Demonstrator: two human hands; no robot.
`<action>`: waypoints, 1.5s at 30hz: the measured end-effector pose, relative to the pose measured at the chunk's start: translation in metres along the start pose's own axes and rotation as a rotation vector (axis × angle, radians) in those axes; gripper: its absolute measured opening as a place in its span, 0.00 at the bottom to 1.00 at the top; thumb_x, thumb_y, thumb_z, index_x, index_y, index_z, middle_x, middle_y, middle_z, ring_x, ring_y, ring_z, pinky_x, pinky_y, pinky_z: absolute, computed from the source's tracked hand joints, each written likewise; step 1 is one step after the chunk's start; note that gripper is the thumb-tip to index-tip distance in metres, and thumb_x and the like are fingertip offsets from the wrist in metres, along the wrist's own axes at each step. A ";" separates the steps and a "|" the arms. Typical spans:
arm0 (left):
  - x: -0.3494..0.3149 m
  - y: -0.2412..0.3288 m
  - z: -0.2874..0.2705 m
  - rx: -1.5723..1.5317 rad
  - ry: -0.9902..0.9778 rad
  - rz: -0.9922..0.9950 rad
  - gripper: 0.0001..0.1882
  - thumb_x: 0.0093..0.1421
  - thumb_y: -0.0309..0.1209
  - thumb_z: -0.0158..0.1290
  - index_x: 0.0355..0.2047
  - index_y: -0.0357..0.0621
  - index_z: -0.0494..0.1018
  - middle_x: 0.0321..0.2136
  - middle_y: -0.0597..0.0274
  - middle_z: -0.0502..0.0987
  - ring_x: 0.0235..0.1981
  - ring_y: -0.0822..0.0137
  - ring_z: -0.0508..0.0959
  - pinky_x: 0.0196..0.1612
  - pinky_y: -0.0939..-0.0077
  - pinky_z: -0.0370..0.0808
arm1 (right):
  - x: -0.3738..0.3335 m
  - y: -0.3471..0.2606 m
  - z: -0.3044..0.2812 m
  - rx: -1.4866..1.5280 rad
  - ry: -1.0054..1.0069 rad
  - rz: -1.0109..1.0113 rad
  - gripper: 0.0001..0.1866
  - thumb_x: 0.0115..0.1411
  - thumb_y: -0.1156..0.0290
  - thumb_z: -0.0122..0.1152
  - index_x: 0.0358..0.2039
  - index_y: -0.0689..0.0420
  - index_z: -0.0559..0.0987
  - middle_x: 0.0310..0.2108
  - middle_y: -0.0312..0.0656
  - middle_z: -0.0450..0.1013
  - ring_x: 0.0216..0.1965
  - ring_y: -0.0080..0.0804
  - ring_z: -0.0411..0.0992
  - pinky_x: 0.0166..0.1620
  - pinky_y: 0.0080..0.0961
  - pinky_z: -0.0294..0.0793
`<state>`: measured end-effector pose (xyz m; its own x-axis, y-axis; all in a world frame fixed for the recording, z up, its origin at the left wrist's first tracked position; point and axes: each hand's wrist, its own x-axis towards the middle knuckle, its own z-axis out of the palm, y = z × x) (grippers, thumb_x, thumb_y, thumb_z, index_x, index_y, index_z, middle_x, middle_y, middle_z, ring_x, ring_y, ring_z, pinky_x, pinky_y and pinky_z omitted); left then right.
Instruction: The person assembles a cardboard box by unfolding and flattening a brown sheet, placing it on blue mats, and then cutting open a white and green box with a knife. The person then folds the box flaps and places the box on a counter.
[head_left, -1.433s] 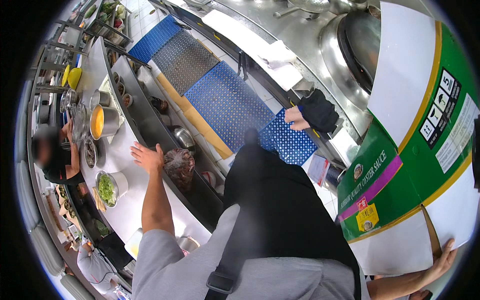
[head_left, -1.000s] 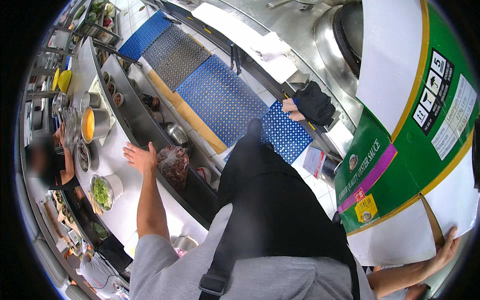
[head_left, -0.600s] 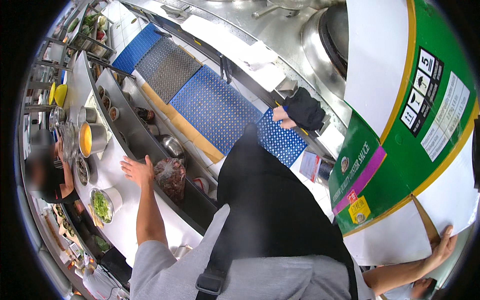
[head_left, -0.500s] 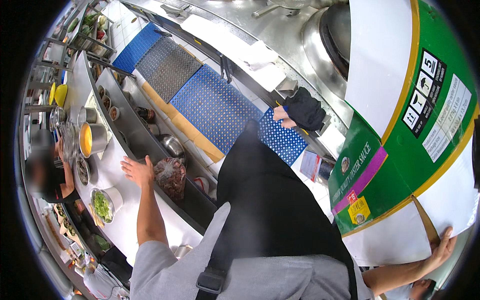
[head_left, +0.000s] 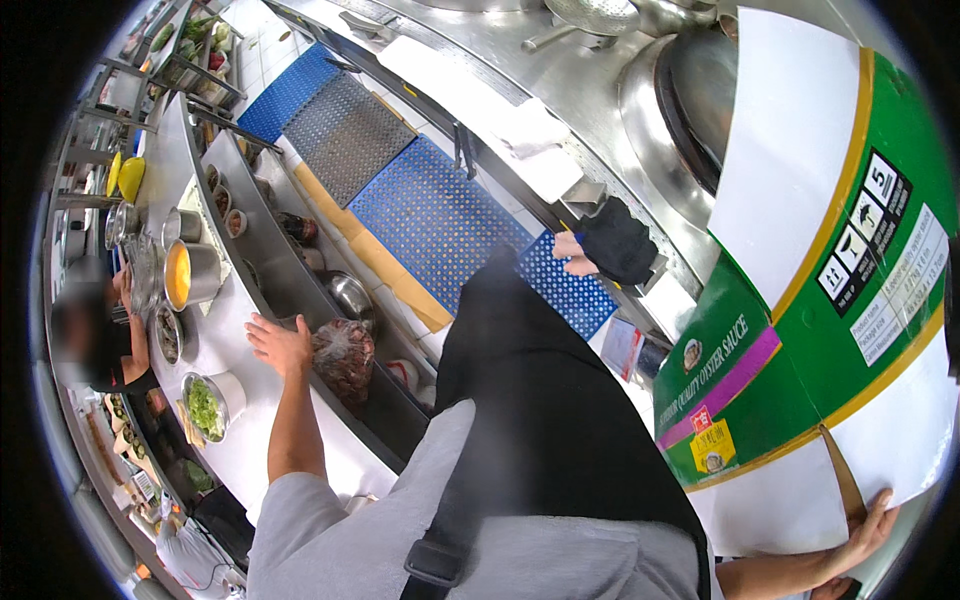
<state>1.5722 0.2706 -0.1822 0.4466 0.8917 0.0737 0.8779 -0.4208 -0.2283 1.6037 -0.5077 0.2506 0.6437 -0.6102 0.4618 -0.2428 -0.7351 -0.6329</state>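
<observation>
My left hand (head_left: 280, 342) rests, fingers spread, at the edge of the white counter (head_left: 262, 400) and holds nothing. Beside it on the shelf below sits a clear plastic bag of raw meat (head_left: 343, 360). At the lower right, the fingers of my right hand (head_left: 868, 535) are closed on the white flap edge of a large green cardboard box (head_left: 800, 340). The box stands out on my right side with white flaps at its top and bottom; part of the grip is hidden behind the flap.
A metal pot of chopped greens (head_left: 212, 405) and a pot of orange liquid (head_left: 190, 275) stand on the counter. Across it works another person (head_left: 125, 345). Ahead lie blue perforated mats (head_left: 430, 220). A wok (head_left: 690, 110) sits on the steel range at right, near a black cloth bundle (head_left: 615, 240).
The view has shifted slightly. The box's upper flap has moved a little right and down relative to the wok. My left hand keeps its place at the counter edge.
</observation>
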 end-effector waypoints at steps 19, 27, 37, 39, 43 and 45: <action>-0.002 0.008 -0.018 -0.061 -0.090 -0.052 0.56 0.58 0.54 0.58 0.72 0.39 0.40 0.72 0.40 0.44 0.73 0.43 0.46 0.71 0.43 0.49 | 0.000 -0.001 -0.003 -0.115 -0.013 -0.307 0.17 0.61 0.67 0.66 0.43 0.70 0.83 0.39 0.56 0.79 0.39 0.43 0.75 0.44 0.37 0.75; 0.000 0.002 -0.016 -0.095 -0.059 -0.028 0.56 0.57 0.55 0.58 0.72 0.38 0.40 0.72 0.39 0.44 0.73 0.42 0.46 0.70 0.42 0.49 | -0.011 -0.030 0.001 -0.013 -0.036 -0.272 0.21 0.58 0.63 0.67 0.43 0.70 0.83 0.39 0.54 0.79 0.39 0.43 0.75 0.43 0.37 0.75; 0.001 -0.014 -0.023 -0.178 -0.068 -0.026 0.56 0.57 0.57 0.57 0.72 0.38 0.42 0.72 0.39 0.43 0.73 0.43 0.44 0.71 0.42 0.46 | 0.061 -0.069 0.026 0.275 -0.395 -0.124 0.30 0.68 0.56 0.57 0.60 0.68 0.67 0.50 0.53 0.71 0.48 0.38 0.71 0.51 0.33 0.70; 0.003 -0.013 -0.023 -0.204 -0.062 -0.025 0.56 0.57 0.56 0.57 0.72 0.37 0.42 0.72 0.39 0.43 0.73 0.43 0.44 0.71 0.41 0.45 | 0.063 -0.105 0.052 0.347 -0.496 -0.131 0.29 0.71 0.57 0.54 0.60 0.69 0.66 0.52 0.51 0.71 0.50 0.35 0.69 0.54 0.31 0.66; 0.003 -0.020 -0.014 -0.234 -0.005 -0.023 0.55 0.56 0.57 0.58 0.72 0.38 0.45 0.72 0.39 0.46 0.73 0.43 0.46 0.70 0.41 0.47 | 0.038 -0.181 0.140 0.466 -0.603 -0.240 0.25 0.71 0.61 0.54 0.58 0.69 0.68 0.49 0.48 0.73 0.48 0.30 0.69 0.52 0.27 0.66; 0.005 -0.021 -0.018 -0.236 -0.012 -0.028 0.55 0.56 0.58 0.58 0.72 0.39 0.46 0.72 0.39 0.46 0.73 0.43 0.46 0.70 0.41 0.46 | 0.021 -0.206 0.185 0.581 -0.638 -0.275 0.24 0.71 0.62 0.55 0.57 0.69 0.69 0.47 0.46 0.73 0.46 0.28 0.70 0.50 0.25 0.68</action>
<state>1.5594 0.2811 -0.1592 0.4211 0.9047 0.0648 0.9064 -0.4223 0.0067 1.8013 -0.3142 0.2757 0.9470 -0.0281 0.3200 0.2718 -0.4604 -0.8451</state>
